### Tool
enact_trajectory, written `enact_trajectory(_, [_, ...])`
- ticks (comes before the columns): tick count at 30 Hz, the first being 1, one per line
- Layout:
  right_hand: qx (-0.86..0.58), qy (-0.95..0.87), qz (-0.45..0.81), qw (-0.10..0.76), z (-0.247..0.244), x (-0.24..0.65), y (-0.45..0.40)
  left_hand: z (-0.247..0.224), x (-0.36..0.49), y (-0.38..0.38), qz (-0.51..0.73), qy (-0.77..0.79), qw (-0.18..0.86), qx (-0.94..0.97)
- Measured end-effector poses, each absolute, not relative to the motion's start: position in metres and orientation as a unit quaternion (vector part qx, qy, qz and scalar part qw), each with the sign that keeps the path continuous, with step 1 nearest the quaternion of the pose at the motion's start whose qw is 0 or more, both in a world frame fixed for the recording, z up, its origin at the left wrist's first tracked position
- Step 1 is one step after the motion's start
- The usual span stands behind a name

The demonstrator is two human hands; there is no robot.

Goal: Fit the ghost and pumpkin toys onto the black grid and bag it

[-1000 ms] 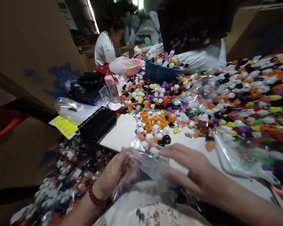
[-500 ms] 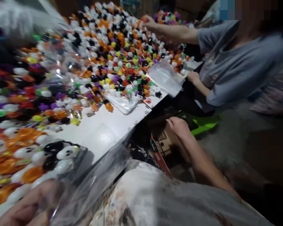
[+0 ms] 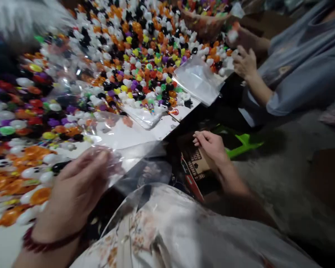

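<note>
My left hand (image 3: 83,182), with a dark red bead bracelet at the wrist, is closed on a clear plastic bag (image 3: 145,154). The bag stretches right from my fingers, across the edge of the white table and above my lap. Beside that hand lie orange, white and black plastic figures (image 3: 30,173), some with dark eyes. My right hand (image 3: 212,147) hangs over an open cardboard box (image 3: 201,163) below the table. Its fingers are curled together, and nothing shows in them.
A big heap of small coloured plastic toys (image 3: 145,41) covers the white table (image 3: 170,126). Flat clear bags (image 3: 198,80) lie by its edge. A co-worker's hands (image 3: 245,61) handle a small toy near a full basket (image 3: 203,22). A bright green object (image 3: 244,145) stands lower right.
My left hand has moved up and right with the clear bag. My right hand stays over the box. The co-worker's reaching hand has come back from the heap toward their other hand.
</note>
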State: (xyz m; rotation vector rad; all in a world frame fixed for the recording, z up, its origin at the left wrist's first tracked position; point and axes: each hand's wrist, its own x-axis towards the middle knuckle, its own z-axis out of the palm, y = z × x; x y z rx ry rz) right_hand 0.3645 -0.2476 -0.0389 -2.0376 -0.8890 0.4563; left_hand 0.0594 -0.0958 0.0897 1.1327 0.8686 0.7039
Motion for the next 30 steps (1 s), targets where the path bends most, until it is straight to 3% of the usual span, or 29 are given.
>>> enact_trajectory(3, [-0.646, -0.449, 0.265, 0.557, 0.027, 0.310, -0.220, 0.089, 0.086, -0.103, 0.316, 0.367, 0.712, 0.508])
enact_trajectory(7, [-0.548, -0.576, 0.274, 0.541, 0.061, 0.248, -0.199, 0.076, 0.102, -0.104, 0.295, 0.369, 0.683, 0.558])
enact_trajectory(15, [-0.575, -0.586, 0.249, 0.514, 0.025, 0.233, -0.157, 0.055, 0.065, -0.097, 0.292, 0.402, 0.671, 0.550])
enact_trajectory(24, [-0.569, -0.592, 0.276, 0.499, 0.005, 0.232, -0.164, 0.026, 0.064, -0.097, 0.230, 0.417, 0.803, 0.360])
enact_trajectory(27, [-0.547, -0.597, 0.302, 0.503, 0.002, 0.233, -0.169, 0.017, 0.069, -0.095, 0.259, 0.431, 0.774, 0.385])
enact_trajectory(30, [-0.612, -0.518, 0.247, 0.545, -0.020, 0.267, -0.174, 0.009, 0.071, -0.091, 0.342, 0.496, 0.713, 0.359])
